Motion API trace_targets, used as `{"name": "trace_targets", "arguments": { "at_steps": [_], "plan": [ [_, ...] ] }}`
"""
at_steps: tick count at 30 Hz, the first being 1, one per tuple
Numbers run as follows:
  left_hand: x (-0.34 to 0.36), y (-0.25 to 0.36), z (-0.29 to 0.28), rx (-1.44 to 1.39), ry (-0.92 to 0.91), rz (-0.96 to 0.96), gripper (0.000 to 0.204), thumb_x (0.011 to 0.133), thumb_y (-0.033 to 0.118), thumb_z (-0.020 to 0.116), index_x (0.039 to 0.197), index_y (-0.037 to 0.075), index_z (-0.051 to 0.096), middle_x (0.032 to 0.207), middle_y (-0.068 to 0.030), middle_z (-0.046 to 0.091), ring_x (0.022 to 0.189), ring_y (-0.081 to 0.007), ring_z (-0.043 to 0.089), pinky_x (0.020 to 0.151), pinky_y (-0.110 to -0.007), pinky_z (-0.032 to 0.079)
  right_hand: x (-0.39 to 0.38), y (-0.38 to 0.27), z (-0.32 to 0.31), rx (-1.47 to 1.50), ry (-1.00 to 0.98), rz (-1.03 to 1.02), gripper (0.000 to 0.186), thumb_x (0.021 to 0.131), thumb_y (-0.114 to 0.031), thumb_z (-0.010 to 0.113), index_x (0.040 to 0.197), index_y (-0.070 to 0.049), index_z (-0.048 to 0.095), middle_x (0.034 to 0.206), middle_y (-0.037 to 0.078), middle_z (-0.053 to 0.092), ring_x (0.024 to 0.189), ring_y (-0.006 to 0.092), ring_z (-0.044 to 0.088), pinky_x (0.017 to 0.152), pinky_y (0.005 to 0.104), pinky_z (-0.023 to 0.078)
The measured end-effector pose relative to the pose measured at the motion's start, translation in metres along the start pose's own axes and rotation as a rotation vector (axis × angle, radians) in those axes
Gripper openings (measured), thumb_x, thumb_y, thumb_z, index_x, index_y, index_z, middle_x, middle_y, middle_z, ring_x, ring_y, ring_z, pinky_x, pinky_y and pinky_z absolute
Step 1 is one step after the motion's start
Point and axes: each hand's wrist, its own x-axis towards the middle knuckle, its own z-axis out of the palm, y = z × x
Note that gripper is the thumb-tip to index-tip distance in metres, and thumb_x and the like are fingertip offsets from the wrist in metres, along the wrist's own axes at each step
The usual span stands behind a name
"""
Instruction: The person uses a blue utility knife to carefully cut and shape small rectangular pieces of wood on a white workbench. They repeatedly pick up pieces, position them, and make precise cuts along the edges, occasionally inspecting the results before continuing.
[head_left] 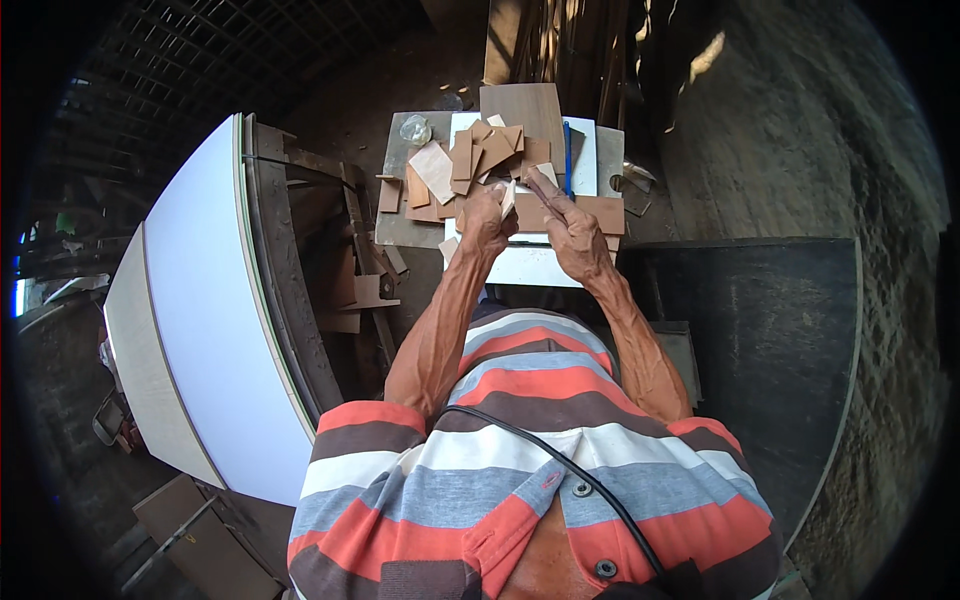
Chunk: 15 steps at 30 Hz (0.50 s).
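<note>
My left hand (483, 215) is closed on a small pale wood piece (508, 203) above the work top. My right hand (577, 232) grips a narrow brownish strip (541, 186), too small to name surely, angled toward the left one. Around them, several brown board offcuts (485, 150) and a pale square piece (432, 168) lie piled on a white board (535, 265) over a grey top (398, 136). A wide brown strip (605, 213) lies under my right hand's side. A blue rod (567, 160) lies beyond it, and a crumpled clear item (415, 129) sits at the back left.
Large white panels (200, 290) lean at my left beside a wooden frame (357, 215) with offcuts. A dark board (750, 370) is at my right, near a rough wall (840, 170). Planks (555, 45) stand behind the work top. More boards (200, 545) lie at lower left.
</note>
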Motion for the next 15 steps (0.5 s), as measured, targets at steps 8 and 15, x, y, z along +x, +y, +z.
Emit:
{"name": "trace_targets", "arguments": {
  "at_steps": [8, 15],
  "plan": [
    [-0.014, -0.011, 0.017, 0.158, 0.133, 0.275, 0.023, 0.095, 0.023, 0.067, 0.093, 0.005, 0.053, 0.077, -0.0061, 0.064, 0.055, -0.0148, 0.063, 0.044, -0.022, 0.05, 0.016, 0.023, -0.028, 0.104, -0.068, 0.405, 0.059, 0.096, -0.013, 0.045, 0.154, -0.014, 0.034, 0.132, 0.012, 0.061, 0.096, 0.016, 0.066, 0.075, 0.0285, 0.053],
    [-0.019, -0.001, 0.025, 0.245, 0.157, 0.345, 0.03, 0.088, 0.01, 0.074, 0.099, 0.001, 0.047, 0.086, -0.015, 0.066, 0.063, -0.0197, 0.07, 0.048, -0.022, 0.052, 0.006, -0.006, -0.007, 0.281, 0.208, 0.319, 0.055, 0.099, -0.01, 0.045, 0.153, -0.006, 0.034, 0.142, 0.009, 0.055, 0.068, 0.0063, 0.056, 0.056, 0.0214, 0.048]
  ]
}}
